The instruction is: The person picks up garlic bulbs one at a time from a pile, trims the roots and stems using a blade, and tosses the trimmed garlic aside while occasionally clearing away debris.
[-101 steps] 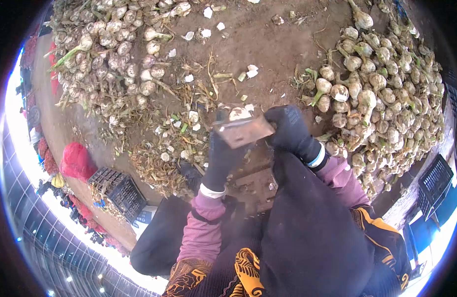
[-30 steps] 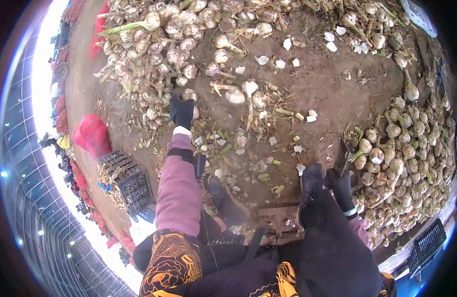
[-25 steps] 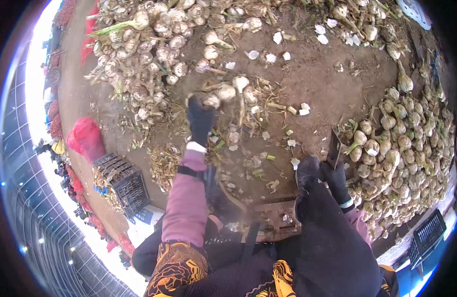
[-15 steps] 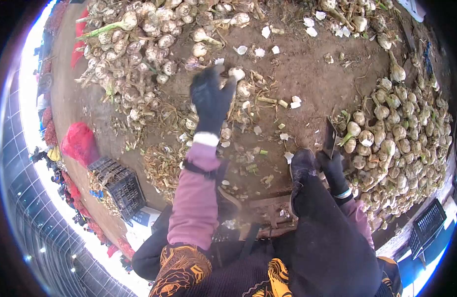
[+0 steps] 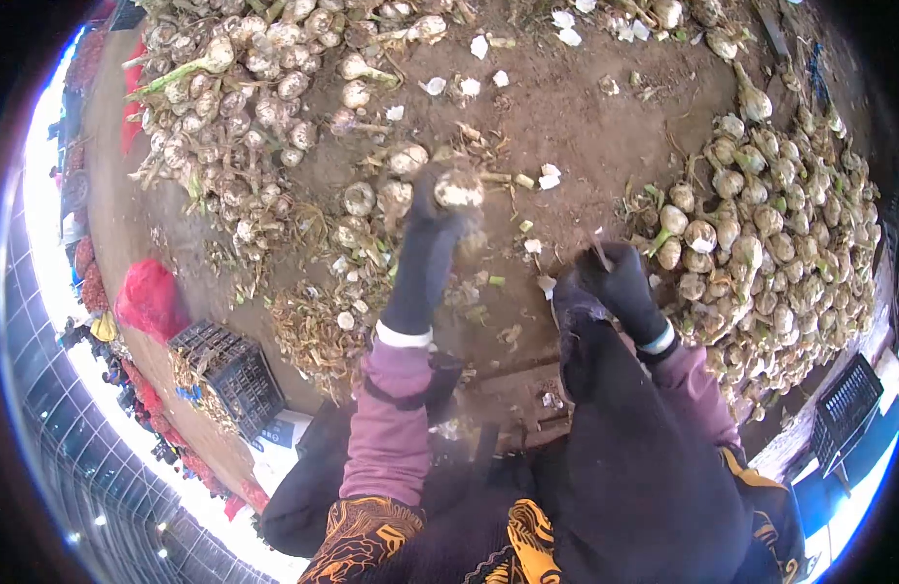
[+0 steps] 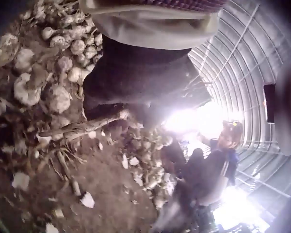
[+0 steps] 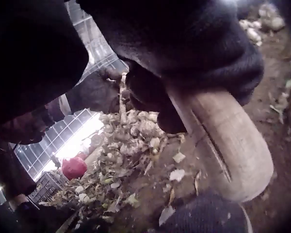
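In the head view my gloved left hand point(image 5: 425, 248) grips a garlic bulb point(image 5: 459, 188) over the littered ground in front of me. A long dry garlic stem point(image 6: 89, 127) sticks out from under this hand in the left wrist view. My gloved right hand point(image 5: 622, 290) is near my right knee, its fingers curled round the wooden knife handle point(image 7: 230, 143). The knife blade point(image 5: 601, 253) shows as a thin dark edge beside the fingers. Loose garlic bulbs point(image 5: 406, 159) lie close to the left hand. The two hands are apart.
A large garlic heap point(image 5: 259, 88) lies at the left, another garlic pile point(image 5: 761, 234) at the right. Dry leaf trimmings point(image 5: 323, 326) cover the ground. A black crate point(image 5: 240, 375) and red sack point(image 5: 149, 300) stand at the left. Another person point(image 6: 218, 165) appears in the left wrist view.
The left hand has gone from the left heap across the loose bulbs, taken a garlic bulb and drawn it back nearer me. The right hand has shifted left with the knife, from beside the pile.
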{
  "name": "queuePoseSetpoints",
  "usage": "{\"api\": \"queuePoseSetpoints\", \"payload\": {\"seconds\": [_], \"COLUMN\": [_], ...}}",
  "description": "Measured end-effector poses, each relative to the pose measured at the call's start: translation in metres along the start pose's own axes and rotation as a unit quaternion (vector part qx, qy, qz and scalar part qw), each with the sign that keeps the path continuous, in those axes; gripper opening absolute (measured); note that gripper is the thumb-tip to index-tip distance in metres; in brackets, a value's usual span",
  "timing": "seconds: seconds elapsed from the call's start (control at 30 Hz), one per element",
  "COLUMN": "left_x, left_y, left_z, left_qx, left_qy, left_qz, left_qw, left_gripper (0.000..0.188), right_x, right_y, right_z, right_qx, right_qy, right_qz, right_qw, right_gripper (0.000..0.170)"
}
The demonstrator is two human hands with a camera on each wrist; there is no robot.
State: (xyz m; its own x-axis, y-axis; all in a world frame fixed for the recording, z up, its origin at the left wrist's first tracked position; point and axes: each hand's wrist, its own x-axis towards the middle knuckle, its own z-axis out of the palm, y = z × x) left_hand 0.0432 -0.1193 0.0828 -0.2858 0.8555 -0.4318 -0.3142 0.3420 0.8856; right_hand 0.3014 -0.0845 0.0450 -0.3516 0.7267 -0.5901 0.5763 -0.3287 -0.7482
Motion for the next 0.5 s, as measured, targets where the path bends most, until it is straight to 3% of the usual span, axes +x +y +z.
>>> {"api": "queuePoseSetpoints", "payload": {"seconds": [0.07, 0.1, 0.17, 0.27, 0.37, 0.47, 0.5], "left_x": [-0.032, -0.039, -0.057, -0.083, -0.097, -0.100, -0.101], "left_y": [0.001, -0.009, -0.024, -0.047, -0.099, -0.104, -0.103], "left_z": [0.018, 0.022, 0.021, 0.014, -0.011, -0.013, -0.015], "left_qx": [-0.066, -0.039, -0.142, -0.294, -0.372, -0.309, -0.127], "left_qy": [-0.031, -0.023, -0.034, -0.041, -0.063, -0.104, -0.128], "left_qz": [-0.044, -0.092, -0.126, -0.167, -0.182, -0.139, -0.048], "left_qw": [0.996, 0.995, 0.981, 0.940, 0.908, 0.935, 0.982], "left_gripper": [0.056, 0.056, 0.051, 0.044, 0.043, 0.043, 0.045], "right_x": [0.001, 0.007, 0.016, 0.007, -0.003, -0.006, -0.007], "right_y": [-0.022, -0.021, -0.012, -0.052, -0.063, -0.060, -0.058], "right_z": [0.008, 0.013, 0.025, 0.010, 0.007, 0.011, 0.012], "right_qx": [-0.005, -0.039, -0.107, -0.225, -0.251, -0.250, -0.244], "right_qy": [0.025, 0.027, 0.027, -0.070, -0.079, -0.057, -0.052], "right_qz": [-0.106, -0.174, -0.308, -0.315, -0.328, -0.329, -0.327], "right_qw": [0.994, 0.984, 0.945, 0.920, 0.907, 0.909, 0.911], "right_gripper": [0.029, 0.030, 0.032, 0.033, 0.033, 0.032, 0.031]}}
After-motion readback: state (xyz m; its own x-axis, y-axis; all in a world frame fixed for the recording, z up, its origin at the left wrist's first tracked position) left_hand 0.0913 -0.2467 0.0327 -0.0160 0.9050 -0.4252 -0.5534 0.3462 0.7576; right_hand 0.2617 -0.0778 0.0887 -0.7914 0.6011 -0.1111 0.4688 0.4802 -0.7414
